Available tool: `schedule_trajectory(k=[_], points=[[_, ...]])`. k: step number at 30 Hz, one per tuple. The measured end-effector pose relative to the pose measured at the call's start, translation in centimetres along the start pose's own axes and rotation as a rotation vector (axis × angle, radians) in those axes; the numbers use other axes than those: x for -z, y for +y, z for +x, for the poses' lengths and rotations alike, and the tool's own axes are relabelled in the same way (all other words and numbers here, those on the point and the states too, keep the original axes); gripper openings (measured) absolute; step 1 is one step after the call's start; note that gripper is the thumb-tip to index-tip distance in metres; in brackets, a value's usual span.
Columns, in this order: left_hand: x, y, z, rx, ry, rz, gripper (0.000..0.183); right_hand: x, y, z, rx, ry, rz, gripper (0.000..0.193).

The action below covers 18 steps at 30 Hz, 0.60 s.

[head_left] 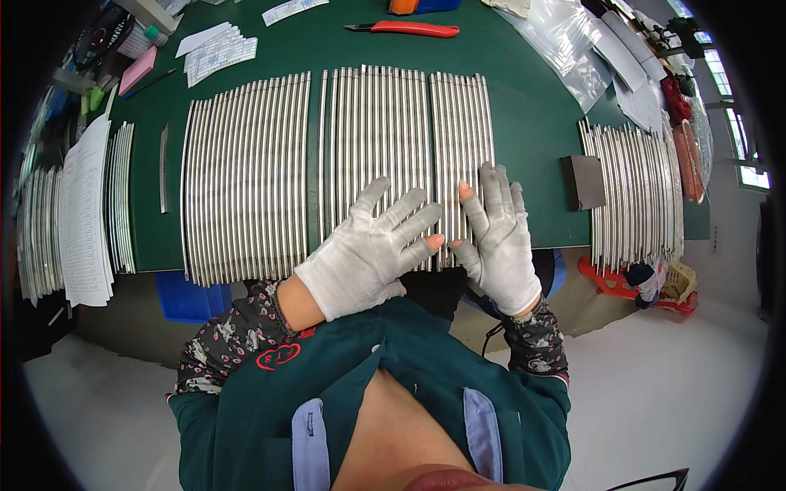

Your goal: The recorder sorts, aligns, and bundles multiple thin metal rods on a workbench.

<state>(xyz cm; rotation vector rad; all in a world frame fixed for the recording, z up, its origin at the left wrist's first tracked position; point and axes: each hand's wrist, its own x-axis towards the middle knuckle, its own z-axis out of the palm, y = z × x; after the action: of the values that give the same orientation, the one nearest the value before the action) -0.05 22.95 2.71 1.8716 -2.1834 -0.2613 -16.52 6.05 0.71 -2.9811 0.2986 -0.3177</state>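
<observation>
left hand (358,250) and right hand (501,245) lie outspread on metal rods (393,131) near table edge (565,244)

Mid rods (379,131) partly hidden under L grip (362,250); orange-blue item (422,6) cut @ top.

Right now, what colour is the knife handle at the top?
The knife handle is red, clearest in the head view.

Three groups of rods (246,180) on a table (548,164)

They lie side by side. The left hand (352,258) is over the middle group (378,131), the right hand (501,245) over the right group (463,123). Behind lies a knife (413,29). A paper sheet (84,213) lies among far-left rods (121,196), a block (584,182) at the far-right rods' (643,196) left edge.
</observation>
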Motion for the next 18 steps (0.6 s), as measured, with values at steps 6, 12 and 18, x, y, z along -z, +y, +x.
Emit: schedule_trajectory(k=[6,12,18], points=[[0.4,0.4,0.3,0.009,-0.034,0.024,0.067,3.1,1.5,1.2,0.029,0.015,0.068,0.069],[0.6,1.5,1.6,-0.056,-0.043,0.013,0.070,2.1,7.5,9.1,-0.055,0.384,0.414,0.028],[-1.3,2.0,5.2,-0.084,0.000,0.017,0.065,-3.6,12.4,15.0,0.037,0.451,0.126,0.025]])
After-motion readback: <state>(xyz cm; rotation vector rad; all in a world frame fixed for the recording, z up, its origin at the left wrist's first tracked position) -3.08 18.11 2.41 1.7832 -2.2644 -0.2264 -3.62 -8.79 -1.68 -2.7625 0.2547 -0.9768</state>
